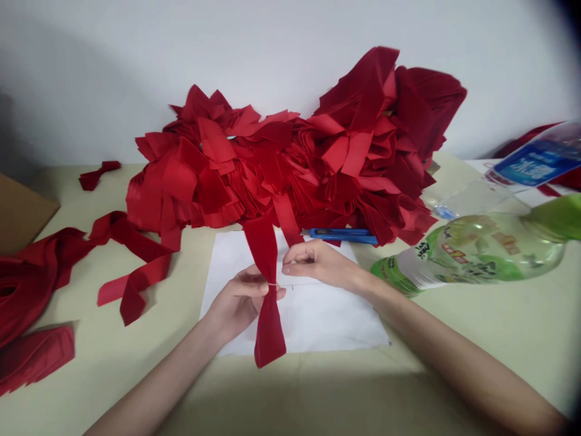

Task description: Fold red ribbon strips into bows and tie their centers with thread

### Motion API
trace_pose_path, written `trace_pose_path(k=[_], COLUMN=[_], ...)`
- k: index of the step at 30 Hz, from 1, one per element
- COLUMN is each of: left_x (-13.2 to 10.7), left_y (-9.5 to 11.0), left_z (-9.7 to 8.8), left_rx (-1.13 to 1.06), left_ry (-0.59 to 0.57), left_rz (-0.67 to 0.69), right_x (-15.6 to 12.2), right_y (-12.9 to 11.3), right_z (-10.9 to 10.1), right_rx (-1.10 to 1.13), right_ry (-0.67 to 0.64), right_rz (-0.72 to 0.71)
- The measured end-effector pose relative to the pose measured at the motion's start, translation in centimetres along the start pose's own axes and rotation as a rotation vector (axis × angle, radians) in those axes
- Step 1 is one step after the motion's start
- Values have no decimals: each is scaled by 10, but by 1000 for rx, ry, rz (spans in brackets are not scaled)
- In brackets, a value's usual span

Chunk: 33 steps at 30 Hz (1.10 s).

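One loosened pinch could let the red velvet ribbon (pixel 271 309) slip its folds where a thin pale tie (pixel 272 284) crosses the waist. The left hand (pixel 238 303) clamps that waist above white paper (pixel 327 321); alongside, the right hand (pixel 318 261) curls, fingertips together, any thread between them indiscernible.

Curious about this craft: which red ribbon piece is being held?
The bow-shaped piece above the white paper, pinched at its narrow middle by the left hand; the others lie unheld.
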<state>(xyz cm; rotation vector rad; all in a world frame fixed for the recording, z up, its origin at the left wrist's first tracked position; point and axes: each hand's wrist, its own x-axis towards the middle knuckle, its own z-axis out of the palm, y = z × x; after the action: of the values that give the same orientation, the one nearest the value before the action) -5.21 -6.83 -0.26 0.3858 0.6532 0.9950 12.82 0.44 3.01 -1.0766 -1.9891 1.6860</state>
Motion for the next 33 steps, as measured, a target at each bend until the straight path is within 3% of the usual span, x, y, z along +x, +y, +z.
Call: trace_pose_path(k=[6, 9, 12, 14, 16, 18, 21, 24, 28, 31, 33], left_x=[-4, -7, -9, -11, -12, -12, -10, -8, -5, -7, -11], left_y=[-1, -2, -2, -3, -4, -6, -5, 2, 15, 18, 17], left_z=[5, 10, 18, 24, 28, 29, 25, 18, 11, 12, 15], left_rx=[40, 108, 266, 392, 480, 500, 420, 285, 174, 161, 186], left_ry=[-63, -153, -254, -259, -187, -67, 112, 210, 150, -27, -163], left_rz=[-71, -175, -302, -329, -306, -257, -137, -55, -81, -111, -209], right_x=[-5, -8, -10, -13, -19, -29, -45, -53, -43, -29, -21], right_y=[-4, -5, -7, -11, -20, -31, -48, -55, -46, -33, -26], right_z=[-2, -6, -8, -5, 2, 11, 26, 32, 17, 1, -4], right_rx=[-6, 64, 73, 49, -49, -268, -642, -766, -522, -214, -87], right_ry=[-165, -271, -394, -450, -423, -313, -107, -2, 25, -159, -260], right_rz=[-79, -122, -75, -32, -48, -112, -205, -174, -107, -67, -54])
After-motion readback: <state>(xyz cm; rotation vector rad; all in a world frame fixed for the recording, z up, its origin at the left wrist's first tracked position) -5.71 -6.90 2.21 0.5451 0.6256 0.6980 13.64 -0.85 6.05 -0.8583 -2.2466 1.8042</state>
